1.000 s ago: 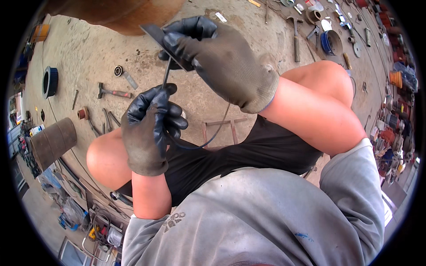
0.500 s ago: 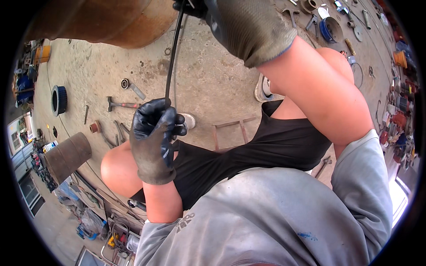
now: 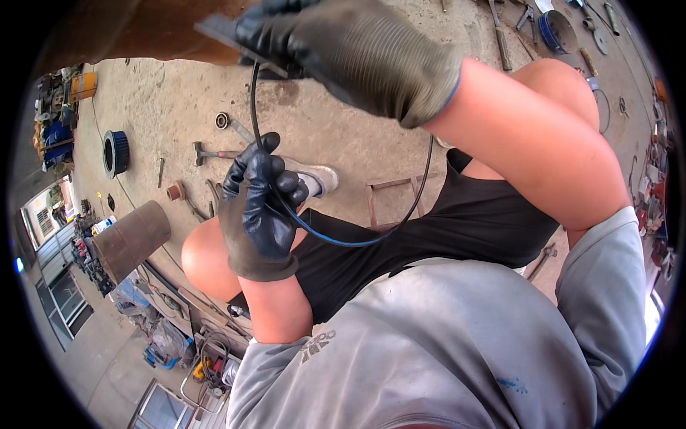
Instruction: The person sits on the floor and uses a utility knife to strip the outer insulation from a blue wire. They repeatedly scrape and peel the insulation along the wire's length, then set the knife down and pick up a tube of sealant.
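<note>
Both hands wear dark gloves with black coated fingers. My left hand is closed in a pinch on a thin black cable, above my left thigh. From there the cable bends down and swings right in a wide loop, bluish at its lowest part, up toward my right forearm. Higher up, my right hand grips a flat dark bar, blurred, whose exact kind does not show. The cable's upper end meets the underside of this bar near my right fingers; how they join is hidden.
A rusty, rounded metal body fills the upper left. On the concrete floor lie a hammer, a bearing, a blue ring and a rusty cylinder. More tools and a blue-rimmed drum are at upper right.
My right hand has come lower, bringing the flat bar into view. The cable, nearly straight between my hands before, now curves into a loop on the right. The view has shifted slightly.
</note>
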{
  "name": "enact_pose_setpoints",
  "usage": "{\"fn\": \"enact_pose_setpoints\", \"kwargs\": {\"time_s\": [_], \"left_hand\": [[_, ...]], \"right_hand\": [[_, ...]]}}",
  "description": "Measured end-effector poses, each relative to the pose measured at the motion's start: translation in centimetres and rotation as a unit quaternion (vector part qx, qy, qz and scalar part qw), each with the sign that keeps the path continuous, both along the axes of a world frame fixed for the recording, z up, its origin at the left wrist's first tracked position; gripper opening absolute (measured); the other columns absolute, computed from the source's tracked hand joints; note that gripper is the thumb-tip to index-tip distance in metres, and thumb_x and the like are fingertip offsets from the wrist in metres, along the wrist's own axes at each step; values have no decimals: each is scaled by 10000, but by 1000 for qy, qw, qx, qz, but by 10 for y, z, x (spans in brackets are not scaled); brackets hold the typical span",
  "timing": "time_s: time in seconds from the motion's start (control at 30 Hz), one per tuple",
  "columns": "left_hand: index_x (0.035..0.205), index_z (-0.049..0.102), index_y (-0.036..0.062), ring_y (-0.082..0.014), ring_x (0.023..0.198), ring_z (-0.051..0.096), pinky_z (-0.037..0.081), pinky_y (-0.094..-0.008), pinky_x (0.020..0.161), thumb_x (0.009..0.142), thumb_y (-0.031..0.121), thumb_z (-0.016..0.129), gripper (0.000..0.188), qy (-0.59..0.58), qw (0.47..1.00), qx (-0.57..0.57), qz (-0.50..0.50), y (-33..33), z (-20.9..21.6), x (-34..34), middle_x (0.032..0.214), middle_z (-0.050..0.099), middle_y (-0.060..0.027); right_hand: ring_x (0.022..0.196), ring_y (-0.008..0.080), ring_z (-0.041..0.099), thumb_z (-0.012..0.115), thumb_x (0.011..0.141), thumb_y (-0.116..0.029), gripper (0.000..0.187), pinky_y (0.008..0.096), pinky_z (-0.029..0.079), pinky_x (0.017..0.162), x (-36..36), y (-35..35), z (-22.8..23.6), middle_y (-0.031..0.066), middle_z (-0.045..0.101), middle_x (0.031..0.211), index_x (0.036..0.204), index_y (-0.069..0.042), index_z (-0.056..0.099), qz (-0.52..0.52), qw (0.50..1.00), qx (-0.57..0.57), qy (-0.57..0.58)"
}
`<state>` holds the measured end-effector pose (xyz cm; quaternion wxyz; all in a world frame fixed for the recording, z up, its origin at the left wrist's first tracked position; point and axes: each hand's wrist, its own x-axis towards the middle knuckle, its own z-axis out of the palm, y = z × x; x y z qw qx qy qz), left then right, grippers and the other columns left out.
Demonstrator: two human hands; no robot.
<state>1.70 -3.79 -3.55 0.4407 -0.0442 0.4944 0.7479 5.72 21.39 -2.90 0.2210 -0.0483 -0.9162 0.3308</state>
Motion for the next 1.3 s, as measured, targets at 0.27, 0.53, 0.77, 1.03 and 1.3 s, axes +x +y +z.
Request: {"fn": "enact_pose_setpoints", "kwargs": {"time_s": [0.27,0.53,0.77,1.03,1.3], "left_hand": [[1533,491,-48,-133,856,621,547,-302,739,1146,198,547,462,-44,998,49,16,-4,-8,-9,1090,669,-57],[1398,599,-87,-158,777,624,525,-315,682,1113,198,625,403,-19,1000,7,12,14,0,4,952,647,-71],[1267,661,-87,-168,720,701,567,-295,671,987,0,738,304,161,980,-108,34,20,15,20,938,733,-116],[1264,682,-101,-165,681,696,556,-289,592,1029,70,727,294,217,950,-189,116,32,37,26,917,730,-124],[1260,686,-77,-146,621,651,517,-265,486,1061,185,719,331,1,996,-76,47,11,16,-4,857,697,-82]], "right_hand": [[1186,258,738,723,988,-141,280,361,617,1022,-4,-20,-29,76,765,1266,1261,-108,775,27,991,111,68],[1080,210,761,685,1048,-239,242,348,624,962,-20,-18,-36,64,777,1171,1230,-116,787,-38,990,91,105],[808,122,604,631,1094,-153,241,262,496,743,-32,46,33,29,693,953,1196,41,729,-13,768,-623,146],[830,119,635,642,1086,-157,228,262,523,761,-35,33,35,44,703,972,1190,30,720,2,757,-646,97],[803,108,647,736,996,-370,374,301,536,757,14,-14,11,53,740,848,1133,-27,794,-23,864,-492,-103]]}}
